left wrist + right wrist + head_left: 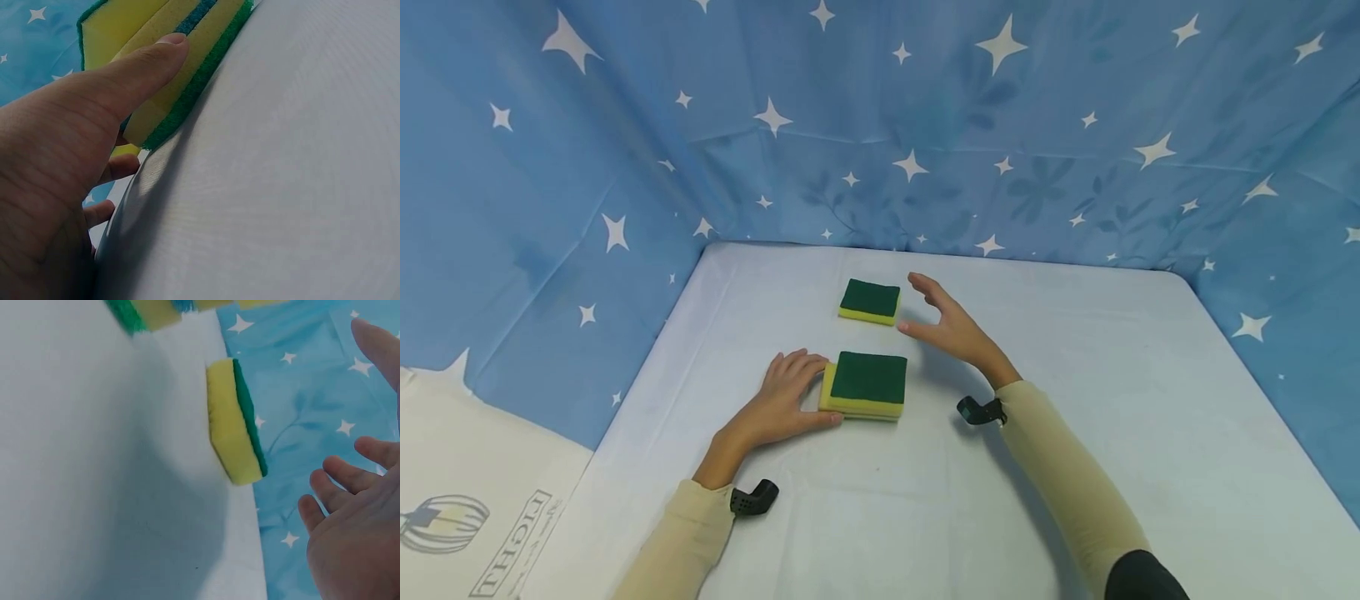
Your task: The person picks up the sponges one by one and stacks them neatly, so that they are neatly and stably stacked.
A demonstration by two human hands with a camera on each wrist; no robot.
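Observation:
A stack of two yellow sponges with green scouring tops (867, 385) lies mid-table. My left hand (782, 400) rests against its left side, fingers on the yellow edge. In the left wrist view the straight thumb (131, 72) lies along the side of the stack (206, 50). A single green-topped sponge (869, 301) lies farther back. My right hand (943, 321) hovers just to its right, fingers spread and holding nothing. The right wrist view shows that sponge (232, 422) apart from the right hand (350, 531), with a corner of the stack (150, 311) at the top edge.
The white table (1075, 400) is enclosed at the back and both sides by blue star-printed cloth (1000, 125). A white printed sheet (467, 500) lies beyond the table's left edge. Small black wrist cameras sit on both sleeves.

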